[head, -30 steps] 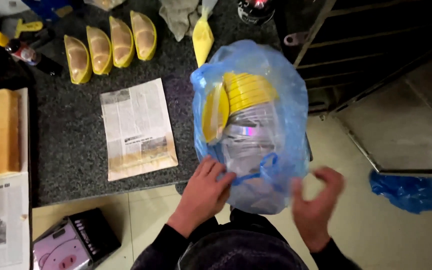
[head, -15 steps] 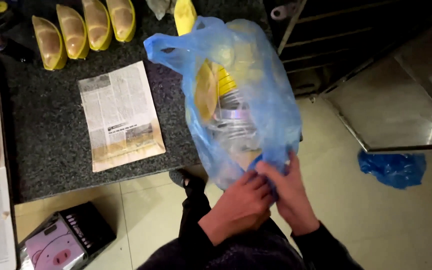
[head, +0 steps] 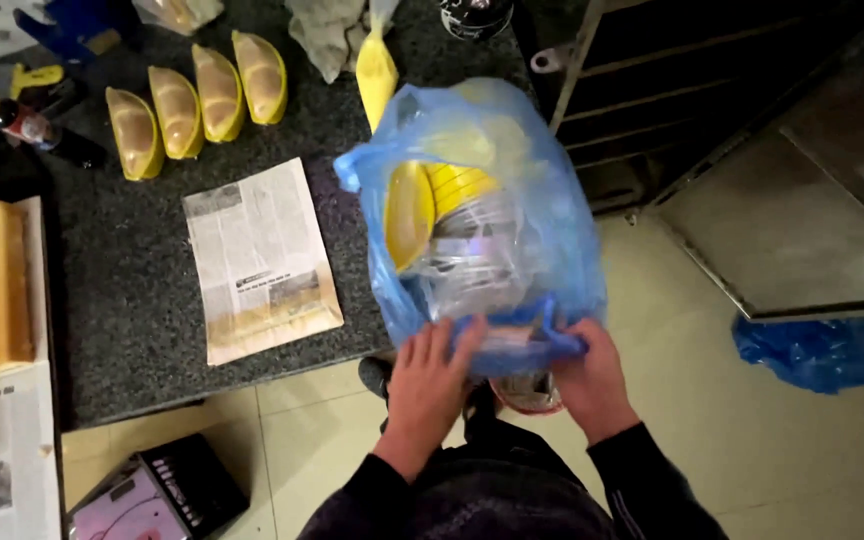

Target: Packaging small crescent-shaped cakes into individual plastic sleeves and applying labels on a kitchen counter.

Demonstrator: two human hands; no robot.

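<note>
Two hands (head: 430, 378) (head: 592, 380) on thin, crinkly blue bag (head: 542, 200), prob. plastic

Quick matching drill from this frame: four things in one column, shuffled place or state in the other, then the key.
Things:
1. blue plastic bag
2. folded newspaper
3. crumpled blue bag
4. four wrapped yellow wedges

Places or states:
A. lying flat on the dark counter
B. on the floor, to the right
C. gripped by the left hand and the right hand
D. lined up in a row at the counter's far side

Pairs: 1-C, 2-A, 3-B, 4-D
</note>
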